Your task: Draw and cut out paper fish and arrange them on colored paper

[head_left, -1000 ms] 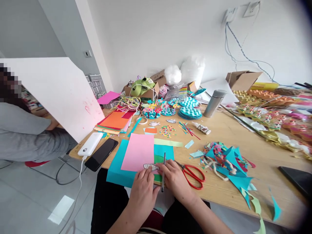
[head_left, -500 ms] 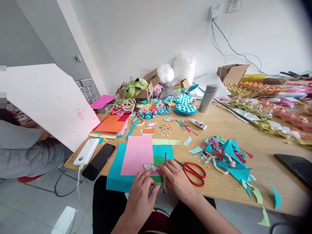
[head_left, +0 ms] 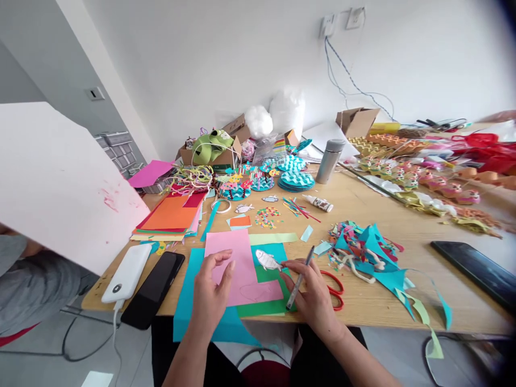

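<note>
My right hand (head_left: 308, 293) pinches a white paper fish cutout (head_left: 266, 260) by its tail, with a pen (head_left: 300, 278) also tucked in its fingers. The fish is lifted over the green paper (head_left: 266, 274). My left hand (head_left: 213, 287) hovers open over the left part of the pink paper (head_left: 229, 247), thumb and fingers apart, holding nothing. A faint fish outline is drawn on the lower strip of that pink sheet. Blue paper (head_left: 187, 306) lies beneath. Red-handled scissors (head_left: 336, 293) rest behind my right hand, partly hidden by it.
A black phone (head_left: 153, 290) and white power bank (head_left: 126, 274) lie left. Paper scraps (head_left: 371, 247) pile up right. Farther back are a glue bottle (head_left: 318, 203), confetti (head_left: 267, 217), a grey flask (head_left: 330, 161) and stacked coloured paper (head_left: 171, 212). Someone sits at left behind a white board (head_left: 72, 177).
My right hand has lifted the fish cutout off the pink paper, uncovering the drawn outline. My left hand has let go and moved left. The view has shifted right.
</note>
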Available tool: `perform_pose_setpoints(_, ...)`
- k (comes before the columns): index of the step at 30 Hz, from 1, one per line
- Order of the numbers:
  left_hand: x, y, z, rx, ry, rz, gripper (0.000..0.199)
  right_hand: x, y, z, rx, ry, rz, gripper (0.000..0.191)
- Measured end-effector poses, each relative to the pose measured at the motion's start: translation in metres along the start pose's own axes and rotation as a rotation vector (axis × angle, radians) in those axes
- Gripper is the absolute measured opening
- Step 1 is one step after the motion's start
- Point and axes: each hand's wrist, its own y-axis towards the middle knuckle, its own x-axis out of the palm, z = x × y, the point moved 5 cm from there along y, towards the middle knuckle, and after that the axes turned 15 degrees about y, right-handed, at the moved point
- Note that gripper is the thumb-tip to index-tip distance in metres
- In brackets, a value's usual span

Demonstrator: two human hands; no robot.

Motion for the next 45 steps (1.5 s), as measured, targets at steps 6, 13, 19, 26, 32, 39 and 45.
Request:
perform_pose_setpoints(6,0.025,0.047,-0.021,-0.078,-0.075,-0.059,0.026,0.007,0.0,0.004,0.006,-0.092,0.004,0.027)
perform_pose_setpoints(13,0.041,0.066,-0.038,-0.1,-0.056,-0.082,0.026,0.008,0.002,0.007,0.053,-0.157,0.009,0.024)
perform_pose_setpoints(19,0.053,0.06,-0.046,-0.049,0.001,-0.098,0.025,0.007,0.004,0.005,0.054,-0.194,0.028,0.024)
perform_pose_setpoints(26,0.049,0.058,-0.046,0.0,0.002,-0.052,0.024,0.008,0.003,0.001,0.018,-0.26,0.013,0.022)
perform_pose_setpoints(32,0.042,0.058,-0.048,0.029,-0.023,-0.001,0.023,0.009,0.003,-0.001,-0.003,-0.244,-0.02,0.019)
perform_pose_setpoints(39,0.044,0.057,-0.051,0.018,-0.064,-0.011,0.021,0.01,0.001,0.0,-0.024,-0.228,-0.015,0.019)
perform_pose_setpoints(45,0.046,0.06,-0.049,0.039,-0.109,-0.073,0.024,0.011,0.002,-0.003,-0.075,-0.248,-0.024,0.021)
